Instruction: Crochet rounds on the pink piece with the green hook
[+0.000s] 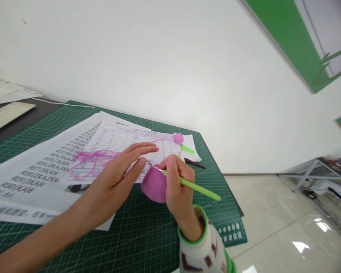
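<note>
My right hand is closed around a crochet hook with a light green handle. Beneath those fingers hangs a pink-purple crocheted piece, cup-like in shape. The hook's metal shaft points left along the piece's top edge. My left hand is open beside it, fingers stretched to the right and the thumb close to the hook's tip. A thin pink strand shows near that thumb; whether the fingers pinch it is unclear. Loose pink yarn lies in tangled loops behind my left hand.
Printed sheets cover part of a green cutting mat. Toward the back lie a small pink yarn ball, a bright green plastic piece and a dark brown stick. A white wall stands behind; tiled floor is at right.
</note>
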A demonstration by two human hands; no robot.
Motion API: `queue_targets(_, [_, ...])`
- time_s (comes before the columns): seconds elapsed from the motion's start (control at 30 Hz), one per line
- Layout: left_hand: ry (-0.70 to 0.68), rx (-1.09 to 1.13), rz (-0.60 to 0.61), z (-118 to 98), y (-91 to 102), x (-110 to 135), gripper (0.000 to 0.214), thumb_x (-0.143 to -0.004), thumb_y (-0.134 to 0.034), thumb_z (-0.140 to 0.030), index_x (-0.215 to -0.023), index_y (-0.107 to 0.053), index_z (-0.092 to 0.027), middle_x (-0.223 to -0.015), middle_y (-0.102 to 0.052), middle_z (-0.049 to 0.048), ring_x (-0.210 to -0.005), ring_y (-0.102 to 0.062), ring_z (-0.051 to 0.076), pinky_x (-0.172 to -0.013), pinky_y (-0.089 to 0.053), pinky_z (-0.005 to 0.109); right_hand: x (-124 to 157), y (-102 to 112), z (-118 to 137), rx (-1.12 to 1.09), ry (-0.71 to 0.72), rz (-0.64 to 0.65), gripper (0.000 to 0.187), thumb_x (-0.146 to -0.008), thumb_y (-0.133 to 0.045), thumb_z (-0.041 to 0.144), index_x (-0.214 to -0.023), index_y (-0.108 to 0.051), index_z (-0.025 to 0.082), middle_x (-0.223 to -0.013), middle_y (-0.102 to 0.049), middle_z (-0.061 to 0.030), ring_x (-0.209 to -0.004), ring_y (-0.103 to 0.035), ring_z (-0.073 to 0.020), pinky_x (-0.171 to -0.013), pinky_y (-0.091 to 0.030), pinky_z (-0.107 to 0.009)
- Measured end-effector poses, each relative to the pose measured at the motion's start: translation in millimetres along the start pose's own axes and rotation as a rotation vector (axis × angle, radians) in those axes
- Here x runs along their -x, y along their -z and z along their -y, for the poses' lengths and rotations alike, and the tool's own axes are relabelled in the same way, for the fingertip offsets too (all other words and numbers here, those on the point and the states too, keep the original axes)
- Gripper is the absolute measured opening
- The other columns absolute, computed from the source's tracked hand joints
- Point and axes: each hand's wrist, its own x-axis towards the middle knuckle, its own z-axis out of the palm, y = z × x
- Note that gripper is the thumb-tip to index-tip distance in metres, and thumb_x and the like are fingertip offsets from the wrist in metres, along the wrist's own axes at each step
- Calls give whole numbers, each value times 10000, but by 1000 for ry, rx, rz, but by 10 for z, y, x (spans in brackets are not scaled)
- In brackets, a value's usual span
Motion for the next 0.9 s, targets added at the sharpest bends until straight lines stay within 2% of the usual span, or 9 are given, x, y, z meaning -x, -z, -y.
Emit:
queue_targets(0.07, [-38, -83, 1, 22, 2, -21, 195, -906, -585, -281, -1027, -735, -258, -1165, -693, 39, -1168, -559, 247, -1076, -326, 303, -4, 2, -9, 14, 12, -5, 408, -1005, -377, 353, -667, -536, 189, -581, -511, 32, -547, -462, -90, -537, -341, -248])
queue_targets(0.17, [-17, -119, -34, 27, 19, -34, 73, -837, -659, -244, -796, -719, -248, -916, -676, 17, -926, -579, 233, -911, -382, 296, 0, 7, -18, 46, 37, -18, 416, -1008, -368, 352, -663, -532, 187, -593, -525, 29, -555, -479, -90, -538, -347, -247])
queue_targets(0.23, [63, -62, -29, 14, 23, -31, 153, -821, -681, -248, -668, -675, -250, -746, -619, -16, -750, -537, 194, -745, -411, 269, 10, 7, -19, 73, 56, -24, 414, -1008, -369, 362, -666, -526, 189, -599, -530, 26, -560, -488, -93, -537, -350, -249])
queue_targets(0.3, [191, 79, -10, -8, 12, -23, 205, -841, -663, -286, -640, -673, -251, -661, -598, -30, -673, -522, 168, -642, -437, 233, 19, 4, -21, 106, 71, -26, 393, -1005, -383, 360, -681, -528, 192, -600, -529, 27, -552, -487, -95, -531, -344, -255])
queue_targets(0.37, [332, 278, 3, -36, -6, -13, 202, -856, -634, -308, -681, -719, -253, -695, -664, -21, -717, -587, 154, -665, -506, 191, 24, -2, -24, 139, 81, -27, 361, -1001, -404, 347, -702, -538, 194, -599, -530, 30, -535, -480, -94, -521, -332, -262])
queue_targets(0.43, [452, 467, -19, -64, -20, -1, 198, -863, -611, -277, -742, -767, -257, -818, -736, -4, -828, -646, 147, -773, -557, 184, 24, -11, -28, 161, 88, -31, 341, -1000, -414, 339, -722, -547, 194, -605, -540, 30, -529, -480, -94, -514, -325, -267])
queue_targets(0.53, [559, 643, -65, -92, -27, 18, 223, -882, -584, -212, -877, -807, -234, -864, -746, 27, -876, -668, 143, -832, -574, 186, 23, -31, -28, 169, 97, -40, 339, -1006, -399, 346, -743, -551, 193, -629, -560, 23, -554, -503, -96, -515, -330, -266])
queue_targets(0.7, [592, 774, -118, -73, -46, 44, 214, -891, -608, -191, -994, -792, -159, -897, -754, 60, -924, -682, 167, -825, -593, 182, 36, -71, -15, 145, 104, -26, 340, -998, -416, 343, -724, -547, 190, -620, -557, 28, -554, -498, -89, -519, -334, -256])
queue_targets(0.9, [592, 813, -99, -49, -55, 48, 254, -891, -617, -160, -1092, -771, -182, -1013, -795, 62, -978, -691, 162, -852, -573, 156, 10, -71, -14, 61, 77, -48, 393, -1008, -383, 362, -694, -540, 187, -589, -527, 37, -555, -490, -82, -521, -352, -234])
